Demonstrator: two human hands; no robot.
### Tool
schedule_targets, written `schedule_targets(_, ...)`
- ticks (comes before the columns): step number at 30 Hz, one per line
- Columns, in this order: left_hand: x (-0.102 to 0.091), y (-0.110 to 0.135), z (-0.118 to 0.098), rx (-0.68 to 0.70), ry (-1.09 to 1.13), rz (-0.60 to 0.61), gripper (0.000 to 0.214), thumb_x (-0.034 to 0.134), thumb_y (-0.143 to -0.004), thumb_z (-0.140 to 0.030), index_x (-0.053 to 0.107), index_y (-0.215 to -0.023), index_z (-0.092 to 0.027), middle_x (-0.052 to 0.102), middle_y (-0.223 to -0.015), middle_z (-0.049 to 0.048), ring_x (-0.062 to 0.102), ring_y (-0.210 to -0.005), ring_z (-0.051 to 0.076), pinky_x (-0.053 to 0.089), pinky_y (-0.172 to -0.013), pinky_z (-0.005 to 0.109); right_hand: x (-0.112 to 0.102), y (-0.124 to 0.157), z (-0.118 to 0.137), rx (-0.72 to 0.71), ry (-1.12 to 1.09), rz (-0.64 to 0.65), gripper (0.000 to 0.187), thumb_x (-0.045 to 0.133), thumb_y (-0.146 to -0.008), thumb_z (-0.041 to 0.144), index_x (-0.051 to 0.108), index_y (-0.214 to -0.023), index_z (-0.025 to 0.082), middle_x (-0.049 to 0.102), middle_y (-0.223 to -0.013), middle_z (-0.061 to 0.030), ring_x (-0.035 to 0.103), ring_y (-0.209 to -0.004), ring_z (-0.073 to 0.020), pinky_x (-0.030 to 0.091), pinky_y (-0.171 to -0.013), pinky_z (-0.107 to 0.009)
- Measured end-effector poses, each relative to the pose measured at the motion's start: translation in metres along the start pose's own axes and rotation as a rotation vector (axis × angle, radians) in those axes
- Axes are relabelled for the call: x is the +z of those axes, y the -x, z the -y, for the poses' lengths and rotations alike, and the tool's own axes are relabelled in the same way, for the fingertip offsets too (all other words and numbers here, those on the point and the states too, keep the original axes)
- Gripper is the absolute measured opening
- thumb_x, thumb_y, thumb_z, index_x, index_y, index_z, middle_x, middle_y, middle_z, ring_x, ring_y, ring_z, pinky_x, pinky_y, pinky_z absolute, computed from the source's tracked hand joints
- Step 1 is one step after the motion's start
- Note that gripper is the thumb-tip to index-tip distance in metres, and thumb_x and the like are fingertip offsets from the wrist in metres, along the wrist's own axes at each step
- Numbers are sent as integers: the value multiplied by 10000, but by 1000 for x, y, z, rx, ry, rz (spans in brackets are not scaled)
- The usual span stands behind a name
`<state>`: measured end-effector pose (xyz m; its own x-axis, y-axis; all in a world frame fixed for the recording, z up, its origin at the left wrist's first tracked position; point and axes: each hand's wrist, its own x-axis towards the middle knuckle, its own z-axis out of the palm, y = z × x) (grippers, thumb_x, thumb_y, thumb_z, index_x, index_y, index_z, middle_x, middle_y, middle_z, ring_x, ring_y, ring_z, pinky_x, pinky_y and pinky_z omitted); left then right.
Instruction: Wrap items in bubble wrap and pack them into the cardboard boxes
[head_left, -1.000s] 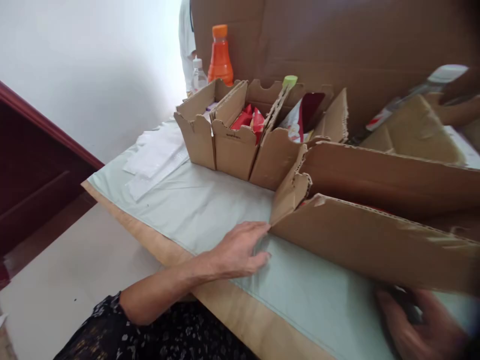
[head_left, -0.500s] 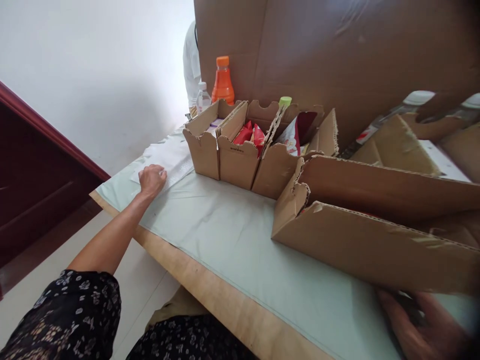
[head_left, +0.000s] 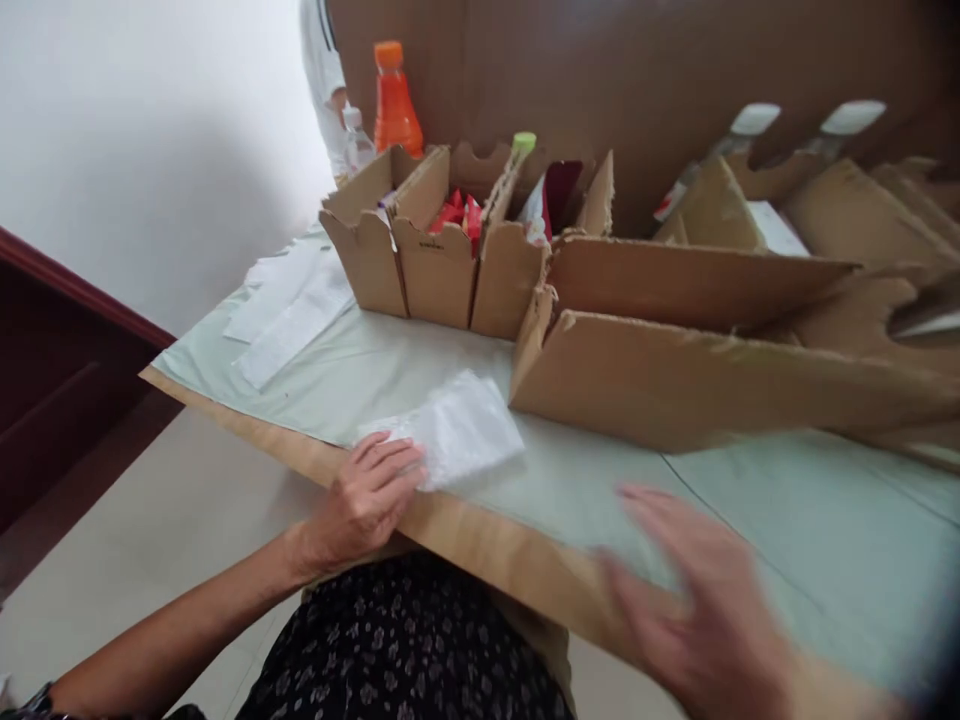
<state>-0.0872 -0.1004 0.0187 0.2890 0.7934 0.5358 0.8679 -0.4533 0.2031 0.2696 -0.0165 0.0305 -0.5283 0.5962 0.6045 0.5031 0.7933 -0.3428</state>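
A translucent white plastic bag (head_left: 476,430) lies close to the table's front edge, somewhat crumpled. The fingers of my left hand (head_left: 375,495) are closed on its left end, the thumb out of sight beneath. My right hand (head_left: 697,600) hovers over the front edge at the right, blurred by motion, thumb and fingers apart and nothing in them. More flat plastic bags (head_left: 292,305) are spread at the table's far left end.
Cardboard bins (head_left: 439,275) with packets inside stand in a row at the back. A long cardboard box (head_left: 720,385) lies to their right. An orange bottle (head_left: 396,105) and clear bottles (head_left: 754,120) are behind. Part of another person (head_left: 324,80) shows beyond the cardboard panel (head_left: 600,70).
My left hand has come from the far-left bags to the near edge, bringing a plastic bag. My right hand has moved away from beside the long box and opened.
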Motion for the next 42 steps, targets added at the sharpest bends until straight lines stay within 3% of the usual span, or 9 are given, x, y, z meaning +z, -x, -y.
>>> schedule_targets(5, 20, 15, -16, 79, 105, 148, 445, 549, -929, -11, 681, -1297, -225, 750, -1317, 113, 655, -1315, 283, 476, -1160, 589, 52, -36, 51, -181, 57, 404, 431, 619, -934, 173, 637, -1365, 174, 611, -1495, -182, 542, -1407, -374, 508, -1054, -558)
schedule_targets(12, 6, -4, -5, 107, 173, 188, 487, 596, -888, -55, 694, -1295, -303, 620, -1522, 83, 509, -1480, 313, 315, -1257, 665, 30, -26, 31, -53, 24, 316, 115, 619, -983, 238, 711, -921, 206, 752, -1272, -109, 635, -1286, -340, 488, -1036, -540)
schedule_targets(16, -10, -11, -1, -68, 263, 210, 530, 674, -894, -266, 606, -1419, -265, 516, -1602, 134, 508, -1462, 342, 330, -1254, 635, 13, -19, 23, 147, 19, 166, 170, 619, -1003, 317, 692, -1106, 203, 767, -1178, -113, 698, -1106, -282, 519, -911, -440)
schedule_targets(20, 2, -14, 13, -240, 113, 140, 516, 632, -927, -312, 583, -1427, -195, 701, -1324, 150, 646, -1220, 336, 504, -1064, 548, 34, -29, 9, 277, 138, 288, 418, 630, -968, 364, 632, -1343, 180, 768, -1125, -133, 683, -978, -308, 497, -818, -436)
schedule_targets(24, 23, -25, 21, -230, 85, 205, 399, 568, -917, -226, 651, -1306, -190, 736, -929, 63, 674, -942, 272, 529, -908, 461, 54, -46, 4, 245, 145, 398, 191, 603, -966, 234, 732, -1102, 201, 777, -935, -82, 657, -860, -270, 443, -782, -407)
schedule_targets(27, 15, -42, 16, -179, 65, 116, 245, 540, -933, -169, 713, -1100, -216, 691, -843, 42, 651, -863, 244, 533, -873, 445, 43, -57, 15, 135, 125, 173, 127, 593, -989, 179, 712, -997, 224, 767, -961, -63, 669, -875, -237, 440, -795, -394)
schedule_targets(31, -26, -47, 1, -15, 104, -134, 149, 648, -877, -146, 697, -974, -248, 665, -1171, 88, 623, -1198, 310, 544, -1014, 525, 3, -53, 42, -50, -18, -61, 206, 589, -940, 30, 608, -1009, 223, 726, -1233, -116, 696, -1054, -220, 502, -880, -387)
schedule_targets(36, -64, -13, 1, 48, 495, 105, 553, 582, -976, -358, 504, -1503, -208, 563, -1498, 164, 660, -1220, 298, 601, -1004, 493, -36, -10, 49, 30, -285, 358, 409, 617, -1009, 361, 544, -1382, 211, 733, -1275, -119, 714, -1119, -240, 562, -949, -406)
schedule_targets(42, -19, -28, 8, -99, 112, 230, 514, 551, -1034, -321, 473, -1536, -252, 443, -1632, 161, 456, -1492, 361, 440, -1189, 573, 3, -17, 39, 151, -104, 261, 565, 574, -1041, 391, 418, -1565, 248, 619, -1490, -130, 591, -1365, -267, 510, -1098, -471)
